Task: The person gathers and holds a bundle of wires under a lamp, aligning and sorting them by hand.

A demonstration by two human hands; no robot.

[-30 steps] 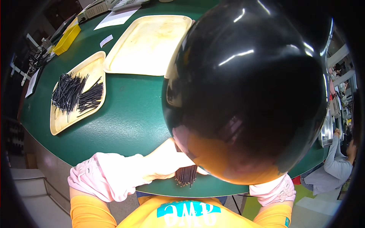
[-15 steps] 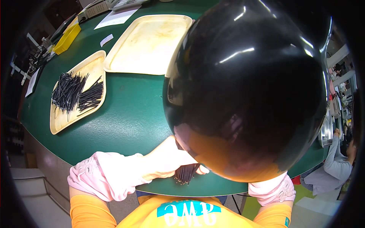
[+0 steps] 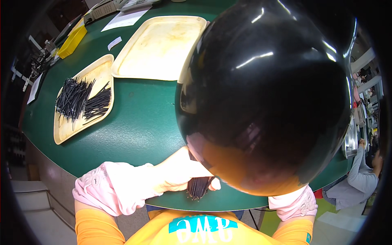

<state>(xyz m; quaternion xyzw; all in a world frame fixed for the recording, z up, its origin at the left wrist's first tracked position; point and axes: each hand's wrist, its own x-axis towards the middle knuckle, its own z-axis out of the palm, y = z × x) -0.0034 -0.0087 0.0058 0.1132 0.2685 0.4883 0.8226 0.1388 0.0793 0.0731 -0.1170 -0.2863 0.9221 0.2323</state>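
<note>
My left hand (image 3: 177, 169) is closed around a bundle of thin black wires (image 3: 199, 188) near the table's front edge. Their lower ends stick out below the hand, with small light tips. A fingertip (image 3: 214, 185) shows at the bundle's right side; it is hard to say which hand it belongs to. A big glossy black lamp head (image 3: 265, 106) covers the bundle's upper part and my right hand. Of the right arm only the pink cuff (image 3: 293, 202) and orange sleeve show. More black wires (image 3: 75, 98) lie in two heaps in a cream tray (image 3: 67, 136) at the left.
A larger cream tray (image 3: 163, 45) lies farther back on the green table (image 3: 134, 118). At the far left are a yellow bin (image 3: 72, 42), a telephone (image 3: 100, 11) and papers (image 3: 126, 18). On the right edge, a person in a grey top (image 3: 359, 179) works by a metal tray (image 3: 350, 141).
The fingertip beside the bundle has shifted slightly to the left. My left hand stays around the wires, nearly in place, and the right cuff has barely moved.
</note>
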